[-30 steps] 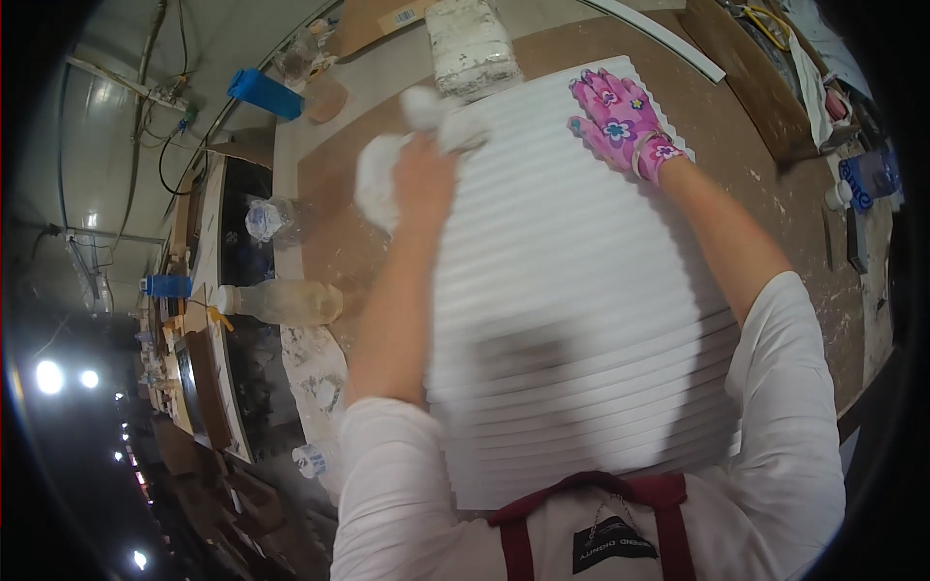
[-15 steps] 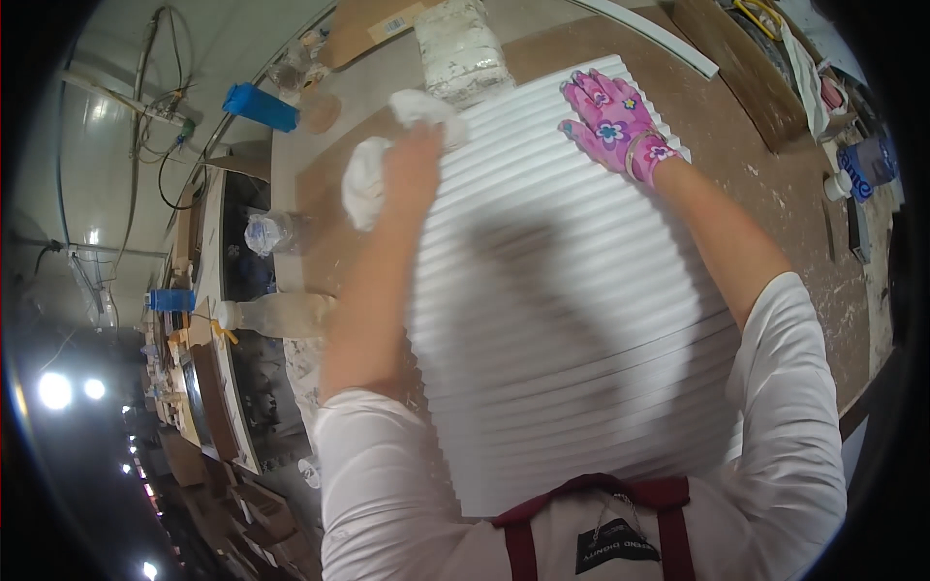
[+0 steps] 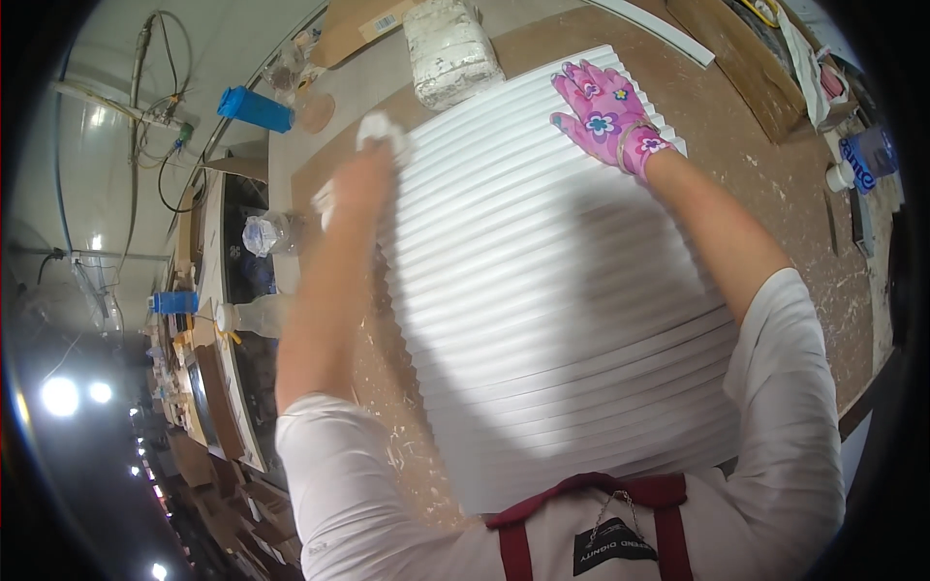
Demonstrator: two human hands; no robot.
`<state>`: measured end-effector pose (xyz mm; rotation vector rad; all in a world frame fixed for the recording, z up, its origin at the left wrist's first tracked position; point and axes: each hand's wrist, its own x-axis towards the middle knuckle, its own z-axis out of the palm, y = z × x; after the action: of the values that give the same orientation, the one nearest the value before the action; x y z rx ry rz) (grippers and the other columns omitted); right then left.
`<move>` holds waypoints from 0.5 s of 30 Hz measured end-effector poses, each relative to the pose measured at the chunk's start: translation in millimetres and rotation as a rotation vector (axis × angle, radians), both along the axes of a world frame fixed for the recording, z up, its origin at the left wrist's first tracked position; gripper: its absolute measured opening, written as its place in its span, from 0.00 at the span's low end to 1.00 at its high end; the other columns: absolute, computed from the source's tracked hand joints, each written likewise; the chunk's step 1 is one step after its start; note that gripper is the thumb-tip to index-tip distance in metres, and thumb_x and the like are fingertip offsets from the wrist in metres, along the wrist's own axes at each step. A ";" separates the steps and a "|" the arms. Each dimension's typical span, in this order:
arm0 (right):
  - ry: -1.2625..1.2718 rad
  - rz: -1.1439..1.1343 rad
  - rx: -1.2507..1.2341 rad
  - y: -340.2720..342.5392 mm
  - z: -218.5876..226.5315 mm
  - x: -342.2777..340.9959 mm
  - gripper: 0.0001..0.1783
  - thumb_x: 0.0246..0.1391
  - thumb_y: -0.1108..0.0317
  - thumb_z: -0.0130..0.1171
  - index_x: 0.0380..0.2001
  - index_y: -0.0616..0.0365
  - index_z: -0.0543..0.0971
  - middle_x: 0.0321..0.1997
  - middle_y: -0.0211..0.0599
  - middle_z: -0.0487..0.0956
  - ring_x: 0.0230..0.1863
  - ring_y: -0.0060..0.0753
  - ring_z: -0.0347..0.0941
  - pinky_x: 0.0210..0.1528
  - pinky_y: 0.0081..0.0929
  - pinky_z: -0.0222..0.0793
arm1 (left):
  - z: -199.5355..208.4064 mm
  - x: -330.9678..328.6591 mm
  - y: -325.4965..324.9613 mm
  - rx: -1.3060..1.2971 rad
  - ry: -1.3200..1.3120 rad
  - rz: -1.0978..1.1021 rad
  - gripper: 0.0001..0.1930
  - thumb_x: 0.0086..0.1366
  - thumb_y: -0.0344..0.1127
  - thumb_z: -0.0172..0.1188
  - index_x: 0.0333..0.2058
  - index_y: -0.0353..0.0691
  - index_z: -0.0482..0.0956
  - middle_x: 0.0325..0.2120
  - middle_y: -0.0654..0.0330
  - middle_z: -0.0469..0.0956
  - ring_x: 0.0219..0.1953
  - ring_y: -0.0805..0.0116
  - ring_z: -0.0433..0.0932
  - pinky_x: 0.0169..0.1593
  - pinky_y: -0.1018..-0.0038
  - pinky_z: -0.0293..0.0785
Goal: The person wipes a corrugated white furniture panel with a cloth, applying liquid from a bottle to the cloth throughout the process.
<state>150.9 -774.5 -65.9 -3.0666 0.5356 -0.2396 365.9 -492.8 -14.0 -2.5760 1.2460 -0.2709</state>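
Many long white strips [image 3: 523, 242] lie side by side across the brown board, forming a ridged sheet in front of me. At its far right end my right hand [image 3: 605, 121], in a pink glove with a flower pattern, rests flat with fingers spread. My bare left hand [image 3: 368, 179] is at the sheet's left edge, closed on a white cloth [image 3: 380, 131]. The cloth bulges out on both sides of the hand, which is smeared by motion, so single fingers do not show.
Beyond the sheet sits a white, stained block-like bundle [image 3: 450, 53]. Clear plastic bottles [image 3: 266, 234] and a blue object [image 3: 254, 107] stand left. A long wooden box [image 3: 741, 73] and a blue-labelled bottle [image 3: 867, 160] are at right. A brown board [image 3: 785, 208] lies beneath.
My left hand has moved left with the cloth, off the strips to their left edge. My right hand stays flat in the same place on the strips.
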 end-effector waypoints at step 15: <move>-0.004 -0.020 -0.029 1.0 2.1 -1.6 0.34 0.67 0.45 0.35 0.69 0.53 0.57 0.74 0.40 0.52 0.75 0.40 0.43 0.74 0.40 0.36 | 12.8 7.4 35.9 0.086 0.033 -0.041 0.15 0.64 0.33 0.47 0.49 0.49 0.75 0.45 0.55 0.76 0.42 0.51 0.79 0.42 0.58 0.76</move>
<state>149.3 -773.5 -63.7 -3.0897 0.5676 -0.2561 373.3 -457.0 -1.2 -2.4938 1.2936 -0.1796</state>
